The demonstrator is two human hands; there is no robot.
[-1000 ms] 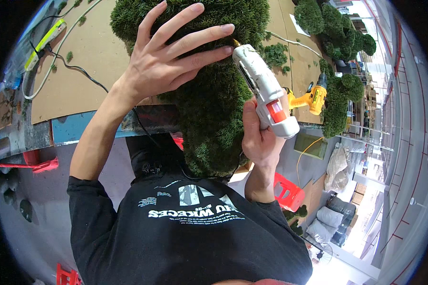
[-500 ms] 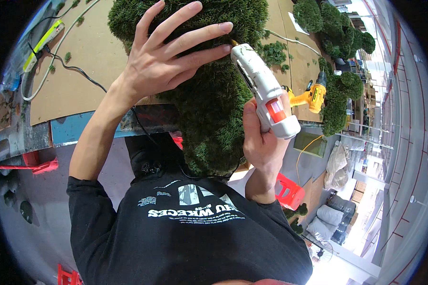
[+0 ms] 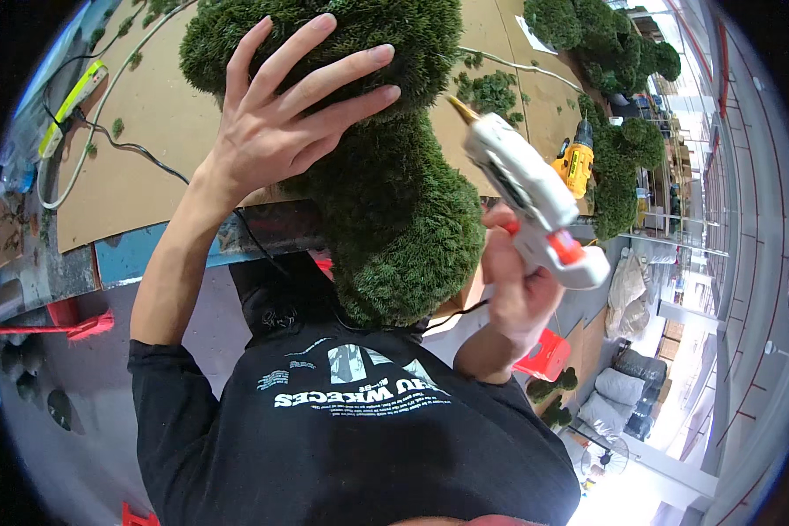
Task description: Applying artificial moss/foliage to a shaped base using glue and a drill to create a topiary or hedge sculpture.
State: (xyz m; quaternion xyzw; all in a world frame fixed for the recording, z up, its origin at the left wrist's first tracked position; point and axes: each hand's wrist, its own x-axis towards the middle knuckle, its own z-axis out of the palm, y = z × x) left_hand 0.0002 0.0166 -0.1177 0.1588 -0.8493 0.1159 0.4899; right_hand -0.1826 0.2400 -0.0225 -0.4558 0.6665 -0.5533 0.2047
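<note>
A large clump of green artificial foliage (image 3: 412, 237) stretches from the worktable down toward my lap, with a rounded upper lobe and a narrower middle. My left hand (image 3: 276, 123) lies on the upper lobe, its fingers spread and flat against the greenery, gripping nothing. In my right hand (image 3: 522, 294) is a white hot glue gun (image 3: 522, 171) with orange parts. Its brass-coloured nozzle points up and left, a short way right of the foliage and apart from it. My fingers wrap its handle and are partly hidden and blurred.
The tan board (image 3: 140, 188) covers the table, with loose green sprigs (image 3: 491, 92) on it. A yellow cordless drill (image 3: 577, 162) lies at the right, near more foliage clumps (image 3: 622, 149). A yellow-green power strip (image 3: 73, 108) with cables sits at left. A red stool (image 3: 545, 355) stands below.
My right hand has drawn the glue gun right and down, its nozzle leaving the foliage beside my left fingertips. My left hand and the upper foliage appear slightly further left.
</note>
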